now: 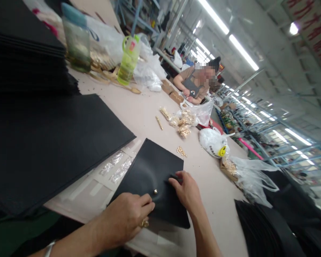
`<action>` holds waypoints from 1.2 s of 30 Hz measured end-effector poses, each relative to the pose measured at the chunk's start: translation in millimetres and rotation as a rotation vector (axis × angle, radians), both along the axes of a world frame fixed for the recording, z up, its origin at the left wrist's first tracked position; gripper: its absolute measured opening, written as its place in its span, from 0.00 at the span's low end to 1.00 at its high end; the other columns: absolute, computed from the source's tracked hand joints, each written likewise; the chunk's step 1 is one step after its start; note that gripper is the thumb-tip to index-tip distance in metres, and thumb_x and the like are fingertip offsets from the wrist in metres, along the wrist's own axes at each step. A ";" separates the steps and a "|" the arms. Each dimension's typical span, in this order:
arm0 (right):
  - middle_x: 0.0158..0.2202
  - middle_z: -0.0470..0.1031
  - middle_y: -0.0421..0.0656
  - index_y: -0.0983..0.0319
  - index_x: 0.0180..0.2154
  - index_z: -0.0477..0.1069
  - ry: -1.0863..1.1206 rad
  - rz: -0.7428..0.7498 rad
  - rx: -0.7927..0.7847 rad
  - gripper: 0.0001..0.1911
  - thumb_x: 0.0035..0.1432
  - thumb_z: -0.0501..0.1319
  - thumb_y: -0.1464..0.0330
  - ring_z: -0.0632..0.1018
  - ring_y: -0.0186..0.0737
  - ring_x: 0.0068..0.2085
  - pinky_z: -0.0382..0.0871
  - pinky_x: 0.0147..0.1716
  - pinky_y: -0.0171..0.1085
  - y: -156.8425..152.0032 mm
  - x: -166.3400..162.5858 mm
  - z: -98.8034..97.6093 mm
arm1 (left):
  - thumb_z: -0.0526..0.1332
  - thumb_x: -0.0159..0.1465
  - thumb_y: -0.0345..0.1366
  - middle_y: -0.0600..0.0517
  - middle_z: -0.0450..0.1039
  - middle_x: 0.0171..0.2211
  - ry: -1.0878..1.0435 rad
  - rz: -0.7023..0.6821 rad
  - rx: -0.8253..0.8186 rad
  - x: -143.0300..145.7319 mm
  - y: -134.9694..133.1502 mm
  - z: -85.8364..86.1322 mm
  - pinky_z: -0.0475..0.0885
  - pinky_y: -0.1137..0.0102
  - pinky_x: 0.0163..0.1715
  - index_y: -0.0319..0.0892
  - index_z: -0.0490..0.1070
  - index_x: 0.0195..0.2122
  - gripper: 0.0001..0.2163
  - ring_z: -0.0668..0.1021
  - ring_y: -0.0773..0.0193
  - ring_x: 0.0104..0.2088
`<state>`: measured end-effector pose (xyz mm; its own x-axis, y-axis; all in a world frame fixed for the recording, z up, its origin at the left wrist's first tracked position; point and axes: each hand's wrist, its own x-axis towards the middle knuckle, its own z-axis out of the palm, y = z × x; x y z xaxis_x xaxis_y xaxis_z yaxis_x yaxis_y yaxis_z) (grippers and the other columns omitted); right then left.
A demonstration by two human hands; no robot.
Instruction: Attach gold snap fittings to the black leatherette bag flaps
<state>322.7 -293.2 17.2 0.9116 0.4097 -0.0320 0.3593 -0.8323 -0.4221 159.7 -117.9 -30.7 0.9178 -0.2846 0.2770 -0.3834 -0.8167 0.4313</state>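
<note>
A black flat panel (149, 164), leather-like, lies on the table in front of me. A small shiny metal stud (155, 191) sits on its surface. My left hand (130, 214), with a ring on one finger, rests over the panel's near left part, its fingers curled closed close to the stud. What they pinch, if anything, is hidden. Across the panel's right edge reaches my right hand (186, 189), thumb and fingers bent together over a dark bit I cannot make out. A small pile of gold-coloured metal pieces (181, 151) lies just beyond the panel.
Large black sheets (56, 142) and a tall black stack (24, 53) fill the left. More black pieces (259, 225) lie at right. Bags of gold pieces (184, 125), a white bag (211, 141), a green bottle (128, 62) and a jar (77, 43) stand farther back. A person (195, 84) sits opposite.
</note>
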 end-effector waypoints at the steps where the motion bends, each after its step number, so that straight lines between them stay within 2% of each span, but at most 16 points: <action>1: 0.40 0.78 0.49 0.61 0.44 0.75 -0.036 -0.081 0.020 0.19 0.53 0.65 0.58 0.78 0.47 0.40 0.69 0.40 0.41 -10.0 -2.2 -2.2 | 0.59 0.60 0.26 0.52 0.75 0.40 -0.011 -0.002 -0.006 -0.2 0.0 -1.8 0.69 0.69 0.31 0.46 0.71 0.46 0.14 0.78 0.62 0.33; 3: 0.39 0.78 0.49 0.63 0.48 0.74 0.057 -0.186 0.124 0.24 0.50 0.65 0.59 0.78 0.48 0.39 0.70 0.39 0.42 -25.3 -8.6 -8.5 | 0.58 0.60 0.24 0.52 0.75 0.40 -0.032 -0.005 -0.020 0.9 0.4 -7.0 0.69 0.71 0.32 0.46 0.72 0.46 0.15 0.79 0.63 0.33; 7: 0.36 0.79 0.45 0.63 0.44 0.76 0.262 -0.198 0.455 0.21 0.45 0.64 0.65 0.78 0.44 0.37 0.71 0.38 0.39 -39.5 -20.0 -18.2 | 0.57 0.63 0.26 0.52 0.76 0.42 -0.034 -0.045 -0.103 8.5 1.7 -12.9 0.69 0.71 0.32 0.47 0.73 0.48 0.14 0.80 0.64 0.34; 10: 0.36 0.81 0.45 0.63 0.40 0.76 0.293 -0.235 0.508 0.20 0.43 0.65 0.61 0.79 0.46 0.37 0.72 0.38 0.40 -72.0 -25.1 -9.6 | 0.59 0.67 0.33 0.54 0.76 0.37 0.034 -0.035 -0.280 5.9 -0.5 -3.0 0.69 0.72 0.33 0.47 0.76 0.43 0.07 0.79 0.65 0.34; 13: 0.36 0.81 0.47 0.62 0.41 0.77 0.235 -0.338 0.370 0.26 0.41 0.65 0.55 0.80 0.51 0.38 0.73 0.38 0.44 -144.8 -14.2 8.9 | 0.59 0.67 0.36 0.55 0.76 0.33 0.087 0.070 -0.452 -4.0 -4.7 12.2 0.69 0.73 0.36 0.46 0.77 0.40 0.06 0.79 0.66 0.35; 16: 0.36 0.81 0.53 0.61 0.35 0.79 -0.041 -0.496 -0.109 0.21 0.41 0.63 0.56 0.80 0.61 0.41 0.71 0.41 0.52 -217.4 9.2 24.3 | 0.60 0.66 0.33 0.53 0.78 0.36 0.078 0.200 -0.535 -12.1 -7.5 21.5 0.71 0.72 0.39 0.44 0.76 0.45 0.08 0.79 0.65 0.37; 17: 0.39 0.80 0.55 0.60 0.37 0.79 -0.153 -0.527 -0.213 0.21 0.43 0.62 0.55 0.80 0.64 0.42 0.70 0.43 0.55 -230.3 12.7 28.0 | 0.60 0.66 0.32 0.52 0.78 0.37 0.073 0.235 -0.539 -14.1 -8.0 23.0 0.71 0.71 0.40 0.43 0.75 0.46 0.09 0.79 0.64 0.37; 18: 0.39 0.80 0.56 0.60 0.38 0.79 -0.203 -0.551 -0.240 0.22 0.45 0.61 0.54 0.80 0.65 0.42 0.70 0.44 0.56 -234.5 11.8 30.8 | 0.59 0.66 0.32 0.51 0.78 0.38 0.070 0.258 -0.530 -15.8 -8.4 23.9 0.72 0.69 0.41 0.42 0.75 0.47 0.10 0.79 0.63 0.38; 19: 0.40 0.80 0.55 0.59 0.40 0.79 -0.210 -0.550 -0.190 0.23 0.46 0.61 0.53 0.80 0.63 0.42 0.70 0.45 0.55 -229.4 6.2 32.5 | 0.58 0.66 0.31 0.50 0.78 0.38 0.065 0.269 -0.509 -17.0 -8.7 24.5 0.73 0.68 0.42 0.42 0.75 0.48 0.11 0.79 0.62 0.38; 21: 0.41 0.81 0.50 0.58 0.43 0.78 -0.118 -0.451 0.082 0.25 0.48 0.62 0.51 0.81 0.56 0.42 0.73 0.46 0.50 -193.6 -17.2 32.0 | 0.56 0.66 0.30 0.49 0.78 0.40 0.062 0.268 -0.442 -18.6 -9.1 25.3 0.73 0.65 0.44 0.41 0.73 0.50 0.12 0.79 0.60 0.41; 23: 0.44 0.81 0.48 0.59 0.44 0.78 -0.019 -0.192 0.336 0.23 0.51 0.65 0.52 0.81 0.51 0.43 0.74 0.46 0.44 -135.5 -49.9 28.1 | 0.55 0.67 0.30 0.48 0.78 0.42 0.071 0.264 -0.365 -19.8 -9.0 27.6 0.74 0.63 0.46 0.41 0.71 0.53 0.14 0.80 0.57 0.43; 24: 0.43 0.81 0.48 0.60 0.42 0.79 0.015 -0.053 0.383 0.20 0.52 0.66 0.55 0.81 0.49 0.43 0.75 0.44 0.42 -104.1 -66.6 26.2 | 0.55 0.67 0.31 0.47 0.77 0.43 0.082 0.268 -0.328 -20.6 -8.6 29.8 0.74 0.62 0.46 0.41 0.70 0.54 0.15 0.79 0.57 0.43; 27: 0.41 0.81 0.45 0.58 0.45 0.77 0.082 0.250 0.468 0.14 0.58 0.64 0.62 0.80 0.42 0.39 0.75 0.40 0.38 -24.3 -106.4 24.7 | 0.53 0.68 0.33 0.47 0.77 0.40 0.144 0.281 -0.229 -24.8 -4.7 39.4 0.74 0.60 0.43 0.42 0.71 0.51 0.13 0.79 0.55 0.41; 29: 0.40 0.80 0.43 0.56 0.47 0.76 0.118 0.386 0.474 0.12 0.61 0.62 0.65 0.79 0.40 0.37 0.75 0.39 0.37 8.5 -119.4 24.8 | 0.53 0.68 0.33 0.48 0.76 0.38 0.183 0.275 -0.197 -28.8 0.2 44.5 0.74 0.61 0.41 0.42 0.72 0.46 0.10 0.79 0.55 0.39; 33: 0.36 0.80 0.43 0.57 0.40 0.76 0.118 0.535 0.485 0.07 0.63 0.60 0.69 0.79 0.40 0.37 0.73 0.37 0.35 39.6 -121.9 17.5 | 0.55 0.64 0.29 0.49 0.76 0.36 0.222 0.320 -0.238 -38.2 13.5 42.3 0.74 0.64 0.40 0.42 0.72 0.39 0.07 0.79 0.56 0.38; 36: 0.34 0.80 0.42 0.55 0.37 0.75 0.039 0.657 0.506 0.07 0.63 0.59 0.71 0.80 0.39 0.36 0.73 0.37 0.34 56.0 -119.4 8.7 | 0.56 0.62 0.29 0.51 0.77 0.35 0.238 0.386 -0.350 -46.1 25.3 37.1 0.73 0.66 0.40 0.44 0.73 0.38 0.07 0.79 0.57 0.38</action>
<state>203.3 -237.2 25.9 0.4835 0.8317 0.2729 0.6836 -0.1641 -0.7112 113.6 -92.7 6.4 0.9856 0.1553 0.0673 0.0552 -0.6710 0.7394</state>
